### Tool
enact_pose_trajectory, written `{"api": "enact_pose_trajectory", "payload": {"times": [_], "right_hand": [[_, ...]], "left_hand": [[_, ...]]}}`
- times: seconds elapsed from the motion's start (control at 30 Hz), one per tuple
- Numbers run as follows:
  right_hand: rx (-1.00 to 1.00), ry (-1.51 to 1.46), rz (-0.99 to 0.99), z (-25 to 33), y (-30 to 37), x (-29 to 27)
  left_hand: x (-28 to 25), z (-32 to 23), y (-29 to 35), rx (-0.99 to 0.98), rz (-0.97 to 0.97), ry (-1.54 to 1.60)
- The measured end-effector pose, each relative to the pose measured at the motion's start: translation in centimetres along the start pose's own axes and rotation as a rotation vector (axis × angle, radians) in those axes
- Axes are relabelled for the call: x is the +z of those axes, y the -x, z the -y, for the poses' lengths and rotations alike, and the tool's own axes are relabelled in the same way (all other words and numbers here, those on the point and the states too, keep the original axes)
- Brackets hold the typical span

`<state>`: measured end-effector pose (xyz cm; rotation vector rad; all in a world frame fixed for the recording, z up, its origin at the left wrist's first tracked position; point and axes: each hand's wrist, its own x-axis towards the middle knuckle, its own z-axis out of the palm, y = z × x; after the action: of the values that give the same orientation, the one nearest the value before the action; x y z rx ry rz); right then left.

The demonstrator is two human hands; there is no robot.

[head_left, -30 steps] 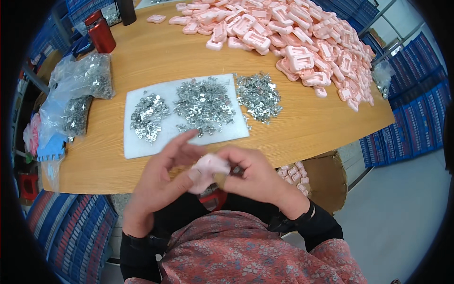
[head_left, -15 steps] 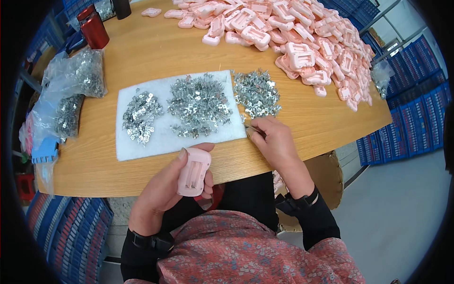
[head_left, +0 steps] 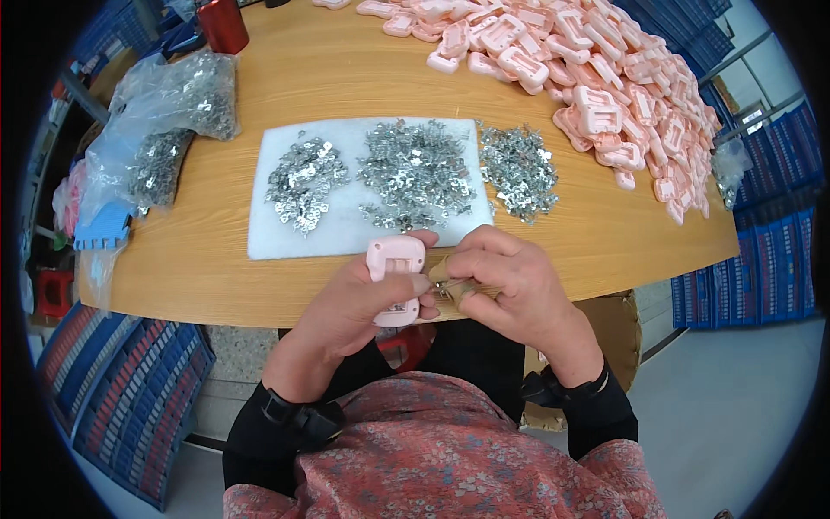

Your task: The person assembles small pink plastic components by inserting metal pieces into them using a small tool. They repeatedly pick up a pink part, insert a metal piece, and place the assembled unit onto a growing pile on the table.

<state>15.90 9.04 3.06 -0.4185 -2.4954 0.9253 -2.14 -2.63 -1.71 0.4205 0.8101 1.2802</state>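
Note:
My left hand (head_left: pixel 346 303) grips a pale pink plastic battery-compartment shell (head_left: pixel 398 246), thumb laid across its recessed slot. Close at its right side, my right hand (head_left: pixel 519 281) pinches a small metal contact piece (head_left: pixel 442 286) between thumb and fingertips, which have tan coverings. The piece's exact shape is partly hidden by the fingers. Beyond both hands lies a white foam sheet (head_left: pixel 259 229) bearing a smaller heap of flat metal pieces (head_left: pixel 303 177) and a larger heap of metal contacts (head_left: pixel 415 169). Another metal heap (head_left: pixel 519 169) rests on the table just right of the sheet.
A big mound of pink shells (head_left: pixel 596 112) covers the far right of the wooden table (head_left: pixel 346 78). At the left are plastic bags of metal parts (head_left: pixel 207 95), a blue foam piece (head_left: pixel 102 227) and a red bottle (head_left: pixel 222 26). Blue crates (head_left: pixel 138 372) stand below the table's left edge.
My right hand has moved from the right-hand metal heap to beside the shell, bringing a small metal piece. My left thumb now lies over the slot. The view has shifted.

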Motion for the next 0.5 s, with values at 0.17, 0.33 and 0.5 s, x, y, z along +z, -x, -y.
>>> {"api": "enact_pose_trajectory", "payload": {"times": [0.17,0.33,0.5], "right_hand": [[0.002,-0.026,0.012,-0.1,-0.7,0.8],[0.357,-0.187,-0.025,0.3,0.2,1.4],[0.544,-0.551,-0.031,0.2,0.4,2.9]], "left_hand": [[-0.1,0.4,0.1,0.074,-0.025,0.007],[-0.2,0.5,-0.2,0.19,-0.135,-0.002],[0.2,0.8,-0.3,0.262,-0.188,-0.027]]}}
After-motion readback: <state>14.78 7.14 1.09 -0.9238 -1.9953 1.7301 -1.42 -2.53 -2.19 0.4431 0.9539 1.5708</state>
